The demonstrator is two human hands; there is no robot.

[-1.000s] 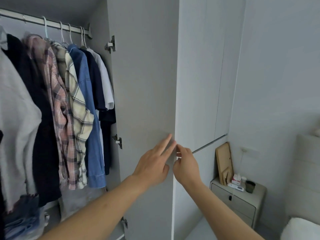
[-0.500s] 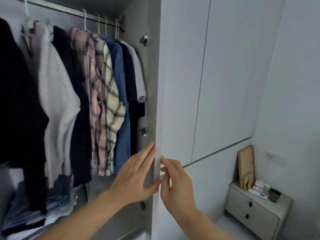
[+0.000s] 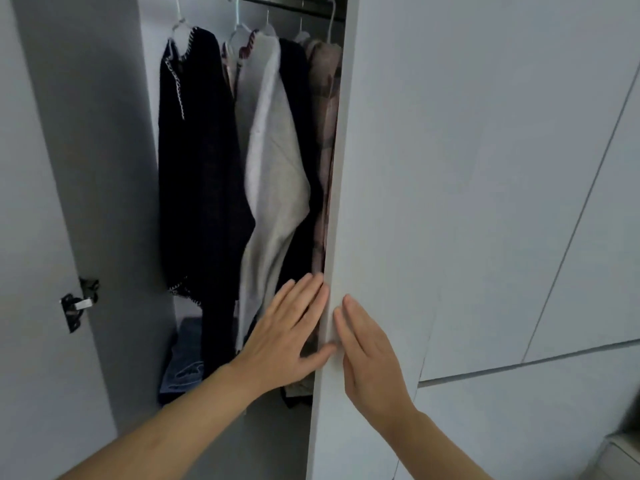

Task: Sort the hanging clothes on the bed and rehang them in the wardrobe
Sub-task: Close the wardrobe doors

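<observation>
- Left wardrobe door (image 3: 45,237): stands open at far left; a dark metal hinge (image 3: 79,303) shows on its inner face.
- Hanging clothes, left to right on white hangers under the rail (image 3: 287,3): dark top with pale stitched trim (image 3: 201,168), pale grey knit (image 3: 273,168), another dark garment (image 3: 298,98), pinkish plaid shirt (image 3: 325,133) half hidden by the door edge. All are inside the wardrobe.
- Folded denim (image 3: 183,358) lies on the wardrobe floor below the hanging row.
- Left hand (image 3: 287,337): forearm reaches up from lower left; fingers straight and together; fingertips at the inner side of the door edge, thumb touching that edge. Grip released, nothing held.
- Right wardrobe door (image 3: 450,202): nearly edge-on at its left side, covering the right part of the opening.
- Right hand (image 3: 367,355): forearm rises from the lower right; fingers straight, lying flat on the door's outer face just beside its edge. Grip released, pressing only.
- No legible writing or labels anywhere.
</observation>
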